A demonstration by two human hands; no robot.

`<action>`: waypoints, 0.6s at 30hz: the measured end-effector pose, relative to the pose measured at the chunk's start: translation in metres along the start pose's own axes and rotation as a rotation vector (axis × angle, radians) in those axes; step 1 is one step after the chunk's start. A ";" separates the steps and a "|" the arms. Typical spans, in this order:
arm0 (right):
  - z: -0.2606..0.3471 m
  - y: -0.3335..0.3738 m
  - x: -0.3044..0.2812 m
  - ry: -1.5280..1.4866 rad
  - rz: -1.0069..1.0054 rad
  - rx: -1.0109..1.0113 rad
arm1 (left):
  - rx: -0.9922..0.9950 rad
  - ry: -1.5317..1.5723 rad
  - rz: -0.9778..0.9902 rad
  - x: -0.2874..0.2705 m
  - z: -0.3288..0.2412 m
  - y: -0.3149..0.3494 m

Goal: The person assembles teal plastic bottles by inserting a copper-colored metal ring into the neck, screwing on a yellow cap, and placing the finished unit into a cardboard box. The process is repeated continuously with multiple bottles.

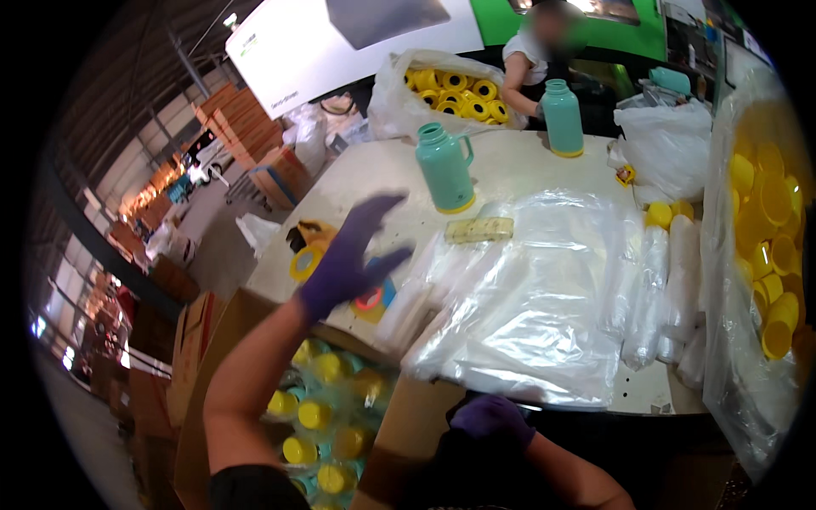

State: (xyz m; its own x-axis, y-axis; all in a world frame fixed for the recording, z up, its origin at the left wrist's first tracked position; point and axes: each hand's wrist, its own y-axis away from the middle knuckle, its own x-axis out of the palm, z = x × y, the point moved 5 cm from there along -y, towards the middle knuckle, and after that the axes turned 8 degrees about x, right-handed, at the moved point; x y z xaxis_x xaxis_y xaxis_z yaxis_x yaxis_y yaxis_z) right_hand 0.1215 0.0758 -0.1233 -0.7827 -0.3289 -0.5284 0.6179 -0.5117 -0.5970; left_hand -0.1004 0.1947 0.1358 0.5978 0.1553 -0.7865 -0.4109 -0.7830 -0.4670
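Far left, beyond the table: stacks of brown cartons (246,119) on the floor, blurred. Below the table's near left corner: an open cardboard box (200,357) holding bagged flasks with yellow caps (327,408). Left hand (344,263), purple-gloved, raised above the table's (510,166) left edge, fingers spread wide, holding nothing; nearest to it are a yellow tape roll (304,262) at the left edge and a small red-and-blue item (374,299) just beside the palm, partly hidden. Centre, further back: a teal flask with handle (444,168), upright, yellow base ring, lid off. Just right of it, a flat yellowish block (479,229) resting on the edge of a pile of clear plastic bags (535,297), which covers the table's near middle. Right hand (491,419), purple-gloved, low at the table's near edge below the bags; fingers curled, whether it grips anything cannot be told. Far edge: a second teal flask (562,117), upright, and an open sack of yellow rings (450,92) beside a seated person (531,64). Right side: rolled clear sleeves (671,289), then a large clear sack of yellow cups (765,246) at the table's right edge.
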 end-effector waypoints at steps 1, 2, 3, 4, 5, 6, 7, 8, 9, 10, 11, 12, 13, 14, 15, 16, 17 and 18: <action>0.004 -0.008 0.002 -0.028 0.044 0.017 | 0.027 -0.270 -0.042 0.004 0.056 -0.028; 0.006 -0.015 -0.001 -0.029 0.089 0.053 | 0.011 -0.529 -0.068 0.014 0.123 -0.061; 0.001 -0.020 -0.007 -0.007 0.123 0.103 | -0.175 -0.521 -0.129 0.024 0.177 -0.100; 0.003 -0.022 -0.011 0.038 -0.055 0.074 | -0.277 -0.635 -0.190 0.022 0.241 -0.118; -0.001 -0.025 -0.015 0.033 -0.100 0.077 | -0.411 -0.794 -0.182 0.027 0.284 -0.140; -0.013 -0.025 -0.026 0.072 -0.157 0.110 | -0.578 -0.796 -0.143 0.051 0.297 -0.178; -0.011 -0.026 -0.028 0.064 -0.203 0.113 | -0.705 -0.757 -0.143 0.046 0.307 -0.182; -0.008 -0.026 -0.027 0.023 -0.228 0.118 | -0.792 -0.751 0.037 0.041 0.353 -0.182; -0.026 -0.024 -0.037 0.055 -0.259 0.181 | -0.821 -0.774 0.028 0.090 0.339 -0.210; -0.031 -0.023 -0.046 0.053 -0.280 0.220 | -0.771 -0.701 -0.062 0.108 0.320 -0.223; -0.034 -0.021 -0.053 0.047 -0.302 0.259 | -0.620 -0.662 -0.139 0.126 0.296 -0.236; -0.026 -0.024 -0.041 -0.072 -0.266 0.267 | -0.346 -0.656 -0.172 0.096 0.323 -0.205; -0.020 -0.033 -0.023 -0.107 -0.077 0.302 | -0.063 -0.644 -0.193 0.048 0.349 -0.169; -0.035 -0.029 -0.014 -0.076 0.084 0.425 | 0.169 -0.555 -0.319 0.061 0.334 -0.162; -0.046 -0.024 -0.021 -0.163 -0.058 0.440 | 0.343 -0.611 -0.423 0.070 0.306 -0.169; -0.054 -0.022 -0.034 -0.128 -0.115 0.498 | 0.375 -0.324 -0.378 0.065 0.287 -0.166; -0.063 -0.020 -0.035 -0.211 -0.215 0.474 | 0.389 -0.036 -0.335 0.048 0.265 -0.155; -0.057 -0.017 -0.049 -0.379 -0.247 0.597 | 0.383 0.224 -0.295 0.028 0.242 -0.140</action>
State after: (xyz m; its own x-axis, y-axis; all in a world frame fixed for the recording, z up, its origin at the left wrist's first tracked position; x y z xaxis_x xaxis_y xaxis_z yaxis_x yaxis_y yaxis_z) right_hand 0.1533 0.1460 -0.1216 -0.9320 -0.3446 -0.1125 0.3604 -0.9143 -0.1850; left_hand -0.1925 0.4546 0.0814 0.8411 0.1702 -0.5133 -0.4002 -0.4427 -0.8024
